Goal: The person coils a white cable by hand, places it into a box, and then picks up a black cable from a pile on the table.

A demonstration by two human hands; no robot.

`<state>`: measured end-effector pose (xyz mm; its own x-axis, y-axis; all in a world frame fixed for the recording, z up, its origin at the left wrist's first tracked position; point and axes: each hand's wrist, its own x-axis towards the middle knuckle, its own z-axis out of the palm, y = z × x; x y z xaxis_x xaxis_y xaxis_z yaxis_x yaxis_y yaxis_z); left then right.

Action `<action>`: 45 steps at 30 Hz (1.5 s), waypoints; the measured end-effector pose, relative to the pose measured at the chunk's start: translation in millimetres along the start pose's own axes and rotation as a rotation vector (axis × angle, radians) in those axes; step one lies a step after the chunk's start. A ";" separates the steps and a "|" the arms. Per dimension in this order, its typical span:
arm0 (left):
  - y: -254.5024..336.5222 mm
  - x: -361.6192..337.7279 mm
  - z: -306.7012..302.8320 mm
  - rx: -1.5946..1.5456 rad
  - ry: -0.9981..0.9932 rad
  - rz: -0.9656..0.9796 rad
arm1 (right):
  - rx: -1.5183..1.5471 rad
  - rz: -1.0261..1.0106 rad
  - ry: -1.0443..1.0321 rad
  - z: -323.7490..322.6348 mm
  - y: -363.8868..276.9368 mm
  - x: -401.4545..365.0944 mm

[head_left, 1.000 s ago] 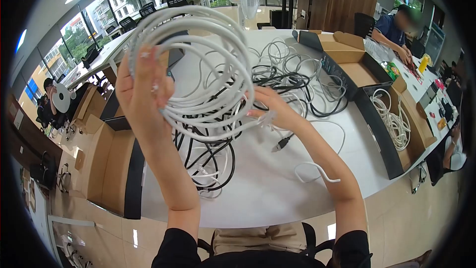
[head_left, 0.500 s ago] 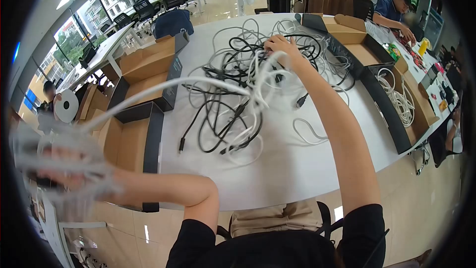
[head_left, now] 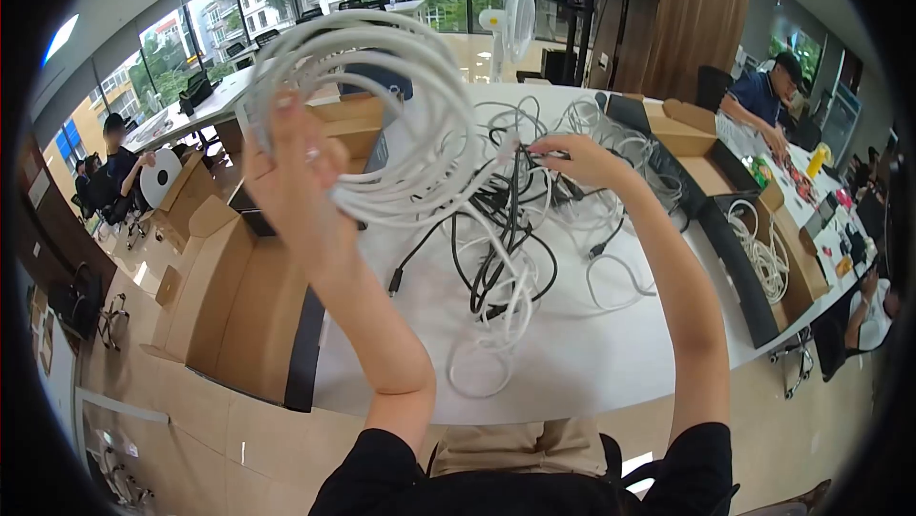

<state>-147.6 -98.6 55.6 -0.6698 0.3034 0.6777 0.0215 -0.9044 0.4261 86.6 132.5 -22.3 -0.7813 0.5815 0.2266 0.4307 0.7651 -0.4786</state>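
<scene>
My left hand (head_left: 296, 149) is raised at the left, closed around a large coil of white cable (head_left: 444, 158) that is somewhat blurred by motion. Loops of the coil hang between my two arms, above the table. At the far middle, my right hand (head_left: 577, 158) has its fingers pressed on cables at the top of the pile; which strand they pinch is too small to tell. Black cables (head_left: 485, 268) lie tangled with white ones in that pile. A thin white cable loop (head_left: 480, 369) rests near the front of the white table (head_left: 582, 363).
Open cardboard boxes (head_left: 253, 311) stand at the left table edge. On the right, another open box (head_left: 800, 254) holds coiled white cable (head_left: 760, 254). A co-worker (head_left: 763, 101) sits at the far right; another person (head_left: 119, 168) is at the far left. A fan (head_left: 515, 25) stands behind.
My left hand has swung up and inward from the lower left, bringing the coil over the table. My right hand stays at the pile. The head view has shifted.
</scene>
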 end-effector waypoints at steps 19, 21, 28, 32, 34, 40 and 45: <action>-63.6 -47.5 72.0 0.042 -0.537 -0.449 | 1.025 -0.130 0.772 -37.5 -72.1 -93.7; -67.6 -54.5 78.5 0.052 -0.571 -0.510 | 1.086 -0.175 0.845 -40.5 -66.7 -97.1; -64.8 -63.9 79.7 0.096 -0.913 -0.662 | 1.023 -0.166 1.031 -52.9 -70.9 -111.7; -55.0 -69.1 85.2 0.218 -1.074 -0.579 | 0.951 -0.178 1.076 -57.0 -76.5 -120.0; -56.5 -70.6 85.8 0.268 -1.132 -0.500 | 0.902 -0.180 1.108 -57.2 -74.4 -120.7; -68.7 -74.4 85.0 0.000 -0.671 -0.616 | 0.873 -0.180 1.088 -51.6 -91.1 -120.6; -77.4 -72.2 86.2 -0.142 -0.322 -0.565 | 0.691 -0.215 1.071 -29.6 -101.1 -104.9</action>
<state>-36.9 -24.6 25.4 -0.2938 0.7967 0.5282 -0.3804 -0.6044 0.7000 138.4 2.4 27.5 0.0819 0.6415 0.7627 -0.2303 0.7568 -0.6118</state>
